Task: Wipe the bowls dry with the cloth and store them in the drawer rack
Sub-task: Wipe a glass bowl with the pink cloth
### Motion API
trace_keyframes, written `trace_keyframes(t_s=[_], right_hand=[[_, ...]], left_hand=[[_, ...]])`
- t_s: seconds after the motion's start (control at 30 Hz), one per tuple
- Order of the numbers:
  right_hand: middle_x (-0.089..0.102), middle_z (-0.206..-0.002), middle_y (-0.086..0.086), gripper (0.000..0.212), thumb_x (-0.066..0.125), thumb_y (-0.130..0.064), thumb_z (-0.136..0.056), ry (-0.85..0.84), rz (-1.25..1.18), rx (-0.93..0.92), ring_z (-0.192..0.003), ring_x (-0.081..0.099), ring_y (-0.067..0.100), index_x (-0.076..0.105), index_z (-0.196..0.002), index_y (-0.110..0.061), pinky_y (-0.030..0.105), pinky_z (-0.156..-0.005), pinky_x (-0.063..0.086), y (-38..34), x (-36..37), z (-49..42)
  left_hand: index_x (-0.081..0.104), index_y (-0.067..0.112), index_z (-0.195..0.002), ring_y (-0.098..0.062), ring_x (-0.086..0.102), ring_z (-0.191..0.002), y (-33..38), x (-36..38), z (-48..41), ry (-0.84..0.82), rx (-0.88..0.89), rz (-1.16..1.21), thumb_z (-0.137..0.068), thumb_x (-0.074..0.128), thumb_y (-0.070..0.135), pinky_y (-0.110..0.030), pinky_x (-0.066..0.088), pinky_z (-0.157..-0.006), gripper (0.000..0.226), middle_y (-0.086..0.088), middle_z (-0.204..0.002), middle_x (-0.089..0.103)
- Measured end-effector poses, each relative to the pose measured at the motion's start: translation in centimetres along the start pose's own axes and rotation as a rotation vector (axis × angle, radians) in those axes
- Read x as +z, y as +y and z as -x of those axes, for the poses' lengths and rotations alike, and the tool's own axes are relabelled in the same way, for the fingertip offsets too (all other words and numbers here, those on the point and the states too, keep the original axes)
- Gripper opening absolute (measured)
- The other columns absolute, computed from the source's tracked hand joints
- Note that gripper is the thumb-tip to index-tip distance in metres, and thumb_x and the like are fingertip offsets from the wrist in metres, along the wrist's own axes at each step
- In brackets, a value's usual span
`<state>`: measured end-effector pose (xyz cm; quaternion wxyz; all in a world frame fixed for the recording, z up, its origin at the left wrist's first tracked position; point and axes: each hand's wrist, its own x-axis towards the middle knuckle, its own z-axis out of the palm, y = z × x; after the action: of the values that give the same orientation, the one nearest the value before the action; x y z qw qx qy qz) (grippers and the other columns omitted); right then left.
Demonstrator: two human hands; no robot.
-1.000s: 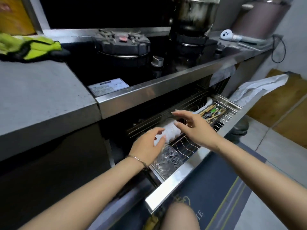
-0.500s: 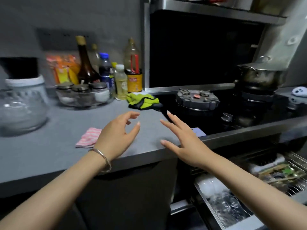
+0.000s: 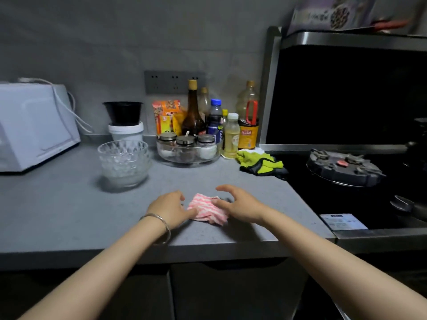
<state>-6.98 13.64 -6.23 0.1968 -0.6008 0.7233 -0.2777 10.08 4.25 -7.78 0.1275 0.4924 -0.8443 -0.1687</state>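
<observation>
The crumpled pink-and-white striped cloth [image 3: 206,210] is lying near the front of the grey countertop [image 3: 69,215], its long axis running roughly left-right. The left hand [image 3: 169,207] and right hand [image 3: 240,207] are flanking it, curved fingers touching but not clasping. It is looking soft and light, so bunching its middle should suit.

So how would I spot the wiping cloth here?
Find the grey counter left of the black hob. Near its front edge, between the left hand and right hand, lies a crumpled cloth. It is pink-and-white striped, unlike the yellow-green glove further back.
</observation>
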Motion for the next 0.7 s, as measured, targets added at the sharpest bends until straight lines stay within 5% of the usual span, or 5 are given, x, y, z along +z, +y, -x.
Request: trace_keyframes(t_s=[0.17,0.3,0.4,0.53,0.7], right_hand=[[0.038,-0.149,0.001,0.06,0.062,-0.026,-0.091,-0.116,-0.037,0.037,-0.133,0.039,0.017,0.035,-0.144,-0.018,0.014,-0.09,0.027,-0.5,0.5,-1.7],[0.035,-0.149,0.003,0.075,0.07,-0.025,-0.084,-0.21,-0.271,0.098,-0.133,0.039,0.018,0.028,-0.146,-0.021,0.021,-0.1,0.032,-0.5,0.0,-2.7],[0.052,-0.134,0.009,0.085,0.082,-0.023,-0.071,-0.242,-0.517,0.12,-0.122,0.051,0.02,0.036,-0.143,-0.018,0.033,-0.106,0.038,-0.2,-0.4,-3.6],[0.065,-0.116,0.013,0.046,0.072,-0.024,-0.078,-0.371,-0.71,0.084,-0.104,0.061,0.024,0.061,-0.119,-0.007,0.033,-0.096,0.045,-1.6,0.1,-4.3],[0.068,-0.11,0.011,0.025,0.058,-0.021,-0.091,-0.492,-0.879,0.068,-0.1,0.065,0.02,0.059,-0.113,-0.009,0.027,-0.091,0.05,-5.7,2.0,-5.0]], left_hand=[[0.072,0.012,-0.089,-0.015,0.053,-0.071,0.1,-0.2,-1.0,-0.119,0.056,0.209,-0.077,0.07,0.016,-0.016,0.038,-0.055,0.013,-0.001,-0.072,0.06],[0.067,0.014,-0.107,-0.008,0.054,-0.08,0.0,-1.0,-1.1,-0.106,0.26,0.409,-0.09,0.057,0.003,-0.011,0.041,-0.069,0.022,0.004,-0.092,0.062],[0.064,0.02,-0.108,-0.012,0.057,-0.086,-0.4,-2.5,-1.1,-0.081,0.388,0.548,-0.095,0.048,0.0,-0.031,0.048,-0.08,0.029,0.002,-0.105,0.066],[0.059,0.029,-0.112,-0.016,0.052,-0.078,-0.9,-5.0,-1.3,0.037,0.473,0.658,-0.096,0.049,0.006,-0.034,0.049,-0.075,0.03,0.0,-0.104,0.061],[0.057,0.021,-0.117,-0.018,0.055,-0.085,-2.1,-7.4,-2.4,0.049,0.488,0.755,-0.094,0.049,-0.001,-0.031,0.047,-0.081,0.033,0.001,-0.103,0.063]])
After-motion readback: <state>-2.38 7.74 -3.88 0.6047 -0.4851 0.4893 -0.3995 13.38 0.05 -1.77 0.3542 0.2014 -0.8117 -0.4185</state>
